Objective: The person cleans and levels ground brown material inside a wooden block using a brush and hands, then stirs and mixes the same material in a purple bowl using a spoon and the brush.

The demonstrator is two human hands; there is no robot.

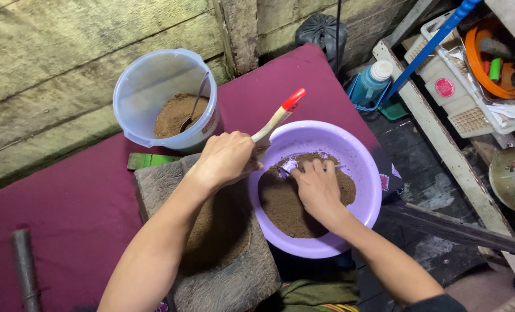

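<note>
A purple plastic bowl holds brown powder. My right hand lies palm down inside the bowl, pressing on the powder and on a small pale tool under its fingers. My left hand is closed around a brush with a cream handle and red tip, the handle slanting up to the right over the bowl's rim. Below my left forearm lies a worn stone slab dusted with the same brown powder.
A clear plastic tub with brown powder and a metal spoon stands behind on the maroon mat. A dark rod lies at the left. A bottle, a blue pole and baskets crowd the right.
</note>
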